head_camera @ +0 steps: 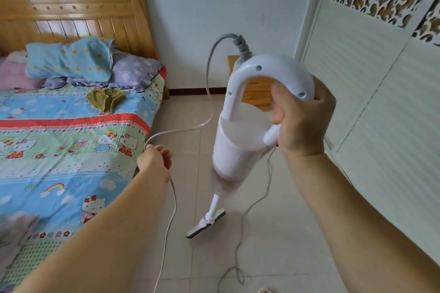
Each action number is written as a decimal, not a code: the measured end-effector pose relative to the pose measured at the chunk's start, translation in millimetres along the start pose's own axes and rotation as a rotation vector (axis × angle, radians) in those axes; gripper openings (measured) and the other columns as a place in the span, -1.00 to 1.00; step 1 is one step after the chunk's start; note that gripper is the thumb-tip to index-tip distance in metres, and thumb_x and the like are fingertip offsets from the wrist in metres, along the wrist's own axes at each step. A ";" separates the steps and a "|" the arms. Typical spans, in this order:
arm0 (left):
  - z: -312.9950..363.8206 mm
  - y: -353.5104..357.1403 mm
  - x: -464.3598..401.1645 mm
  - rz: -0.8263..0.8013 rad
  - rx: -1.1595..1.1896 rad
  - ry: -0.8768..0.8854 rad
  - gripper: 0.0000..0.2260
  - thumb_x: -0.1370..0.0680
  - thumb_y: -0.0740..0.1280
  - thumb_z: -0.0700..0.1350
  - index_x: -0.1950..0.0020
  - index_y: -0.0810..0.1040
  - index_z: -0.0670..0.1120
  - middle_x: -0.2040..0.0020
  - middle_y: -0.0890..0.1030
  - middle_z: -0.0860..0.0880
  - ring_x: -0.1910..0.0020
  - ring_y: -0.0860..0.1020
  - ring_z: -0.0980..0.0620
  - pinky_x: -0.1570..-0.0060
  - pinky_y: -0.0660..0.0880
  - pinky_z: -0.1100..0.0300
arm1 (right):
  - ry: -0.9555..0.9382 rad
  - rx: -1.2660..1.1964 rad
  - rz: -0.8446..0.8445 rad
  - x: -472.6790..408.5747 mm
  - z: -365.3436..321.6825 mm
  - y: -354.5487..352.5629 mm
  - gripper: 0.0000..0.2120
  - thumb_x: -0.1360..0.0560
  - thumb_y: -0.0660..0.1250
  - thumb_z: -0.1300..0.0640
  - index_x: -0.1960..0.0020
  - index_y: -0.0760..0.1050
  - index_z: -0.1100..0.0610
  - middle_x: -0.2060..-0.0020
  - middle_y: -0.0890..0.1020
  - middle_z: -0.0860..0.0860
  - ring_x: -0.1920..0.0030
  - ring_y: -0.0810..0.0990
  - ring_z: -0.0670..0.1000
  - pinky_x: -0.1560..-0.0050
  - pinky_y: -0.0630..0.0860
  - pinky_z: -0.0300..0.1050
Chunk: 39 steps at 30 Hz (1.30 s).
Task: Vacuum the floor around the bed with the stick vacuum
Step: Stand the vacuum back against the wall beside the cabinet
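Right grip: fingers clenched round the looped handle of the stick vacuum.
Left grip: apparently pinching the cord.
Vacuum head: on the tiled floor, beside the bed.

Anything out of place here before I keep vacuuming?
Mainly the power cord: slack trails across the floor tiles beside the floor head, where it could get run over. An olive cloth also lies crumpled on the bed.

Bed left, stick vacuum on floor right.
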<state>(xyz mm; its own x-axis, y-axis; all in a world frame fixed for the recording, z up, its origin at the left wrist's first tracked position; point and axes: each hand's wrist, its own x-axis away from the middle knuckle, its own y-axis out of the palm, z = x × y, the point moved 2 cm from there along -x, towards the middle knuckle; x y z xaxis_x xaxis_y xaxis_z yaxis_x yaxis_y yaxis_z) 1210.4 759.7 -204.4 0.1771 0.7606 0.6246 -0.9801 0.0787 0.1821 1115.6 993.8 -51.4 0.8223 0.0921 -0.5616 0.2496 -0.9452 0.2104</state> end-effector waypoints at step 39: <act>337.1 703.2 -320.9 -1.053 -0.381 0.540 -0.73 -0.44 0.27 -0.33 -0.10 0.57 -0.15 0.25 0.65 0.04 0.56 0.25 0.19 0.55 0.22 0.39 | -0.398 0.258 -0.421 -728.3 507.6 332.5 -0.80 -0.34 0.33 0.23 0.18 0.53 0.39 0.37 0.60 0.27 0.33 0.58 0.31 0.34 0.52 -0.03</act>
<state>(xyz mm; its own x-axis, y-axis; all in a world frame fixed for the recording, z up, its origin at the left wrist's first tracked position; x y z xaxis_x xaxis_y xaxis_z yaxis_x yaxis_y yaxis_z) 494.4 353.8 -20.7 0.9219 0.3743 -0.1003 -0.3628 0.9246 0.1163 340.1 453.4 21.4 0.4149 0.3956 -0.8194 0.3377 -0.9032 -0.2651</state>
